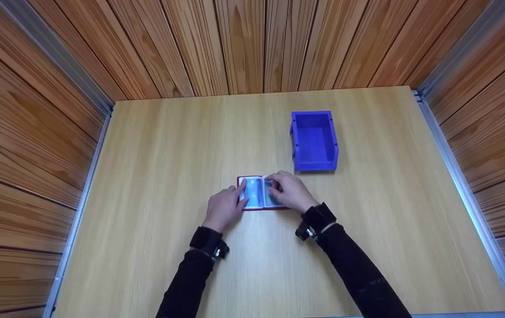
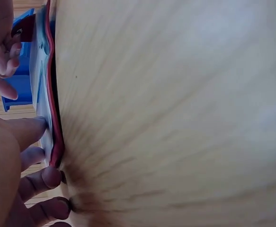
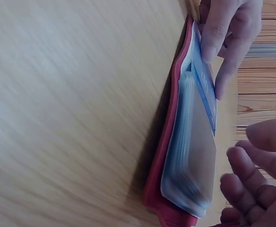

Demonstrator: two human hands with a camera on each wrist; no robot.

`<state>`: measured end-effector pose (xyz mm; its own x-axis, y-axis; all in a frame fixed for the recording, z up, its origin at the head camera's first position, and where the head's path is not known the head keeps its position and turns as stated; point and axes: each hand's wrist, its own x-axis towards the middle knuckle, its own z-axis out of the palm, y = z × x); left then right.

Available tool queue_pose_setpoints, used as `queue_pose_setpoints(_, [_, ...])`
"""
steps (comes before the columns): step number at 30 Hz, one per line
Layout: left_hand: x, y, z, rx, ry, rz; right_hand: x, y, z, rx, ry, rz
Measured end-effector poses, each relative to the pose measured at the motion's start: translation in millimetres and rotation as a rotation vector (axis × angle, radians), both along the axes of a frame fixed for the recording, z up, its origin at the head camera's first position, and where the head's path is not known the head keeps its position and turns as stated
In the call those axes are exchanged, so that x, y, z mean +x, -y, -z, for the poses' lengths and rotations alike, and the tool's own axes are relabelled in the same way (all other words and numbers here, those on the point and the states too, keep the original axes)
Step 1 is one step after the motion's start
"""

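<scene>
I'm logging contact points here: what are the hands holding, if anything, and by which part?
The open red card holder lies on the table. The left hand presses its left page; the right hand touches the right-page sleeves. Neither lifts it.

Wide bare surface (image 1: 155,145) lies to the left and behind the card holder (image 1: 256,193), with more free room along the near edge and out to the right. One obstacle: the blue bin (image 1: 314,140), standing just beyond the right hand (image 1: 288,191), near it but apart. The left hand (image 1: 225,206) rests on the holder's left side. Wooden walls (image 1: 36,145) close the surface on three sides.
</scene>
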<state>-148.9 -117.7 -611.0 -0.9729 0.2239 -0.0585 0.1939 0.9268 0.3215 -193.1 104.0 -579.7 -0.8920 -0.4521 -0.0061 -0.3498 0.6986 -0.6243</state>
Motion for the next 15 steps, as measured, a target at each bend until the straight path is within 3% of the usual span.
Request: queue_pose_setpoints(15, [0.8,0.0,-4.3,-0.016,0.081,0.017,1.6,2.3,0.2,0.028,0.015,0.041])
